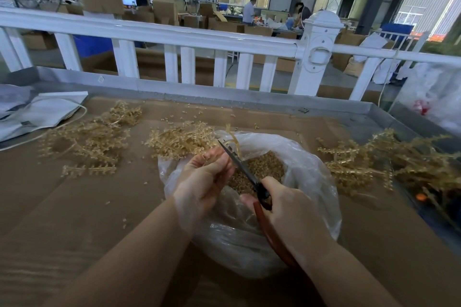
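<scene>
Golden sprigs (182,138), red-handled scissors (245,172) (black blades).

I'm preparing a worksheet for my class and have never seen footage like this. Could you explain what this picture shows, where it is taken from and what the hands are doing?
There is one picture. It comes from a wide-angle camera worn on a person's head, looking down at their own bare hands. The left hand holds a golden sprig. The right hand grips scissors, with the blades at the sprig. Underneath sits a clear plastic bag holding small cut pieces. Loose sprig piles lie on the cardboard-covered table.
</scene>
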Demonstrator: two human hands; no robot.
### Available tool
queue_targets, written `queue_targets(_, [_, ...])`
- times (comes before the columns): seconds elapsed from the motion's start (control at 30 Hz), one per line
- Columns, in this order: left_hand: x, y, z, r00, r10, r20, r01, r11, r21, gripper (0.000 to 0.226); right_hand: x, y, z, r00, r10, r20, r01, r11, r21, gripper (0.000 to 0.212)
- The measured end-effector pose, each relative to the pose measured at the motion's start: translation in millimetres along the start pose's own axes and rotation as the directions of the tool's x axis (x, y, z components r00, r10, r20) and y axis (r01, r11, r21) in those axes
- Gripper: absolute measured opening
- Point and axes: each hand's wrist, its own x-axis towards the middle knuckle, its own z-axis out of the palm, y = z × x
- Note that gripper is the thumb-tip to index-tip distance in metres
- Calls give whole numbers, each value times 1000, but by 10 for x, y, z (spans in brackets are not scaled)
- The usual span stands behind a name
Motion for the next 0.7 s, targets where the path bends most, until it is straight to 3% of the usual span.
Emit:
queue_targets(0.33, [-18, -28, -21, 1000, -14, -25, 14, 1000, 2, 17, -15, 9, 26, 999, -33, 6, 33, 998, -57, 33])
queue_targets(0.7, [-97, -40, 43, 998, -20, -67, 22, 1000, 22, 20, -19, 36, 106, 1000, -11, 13, 12, 1000, -16, 36])
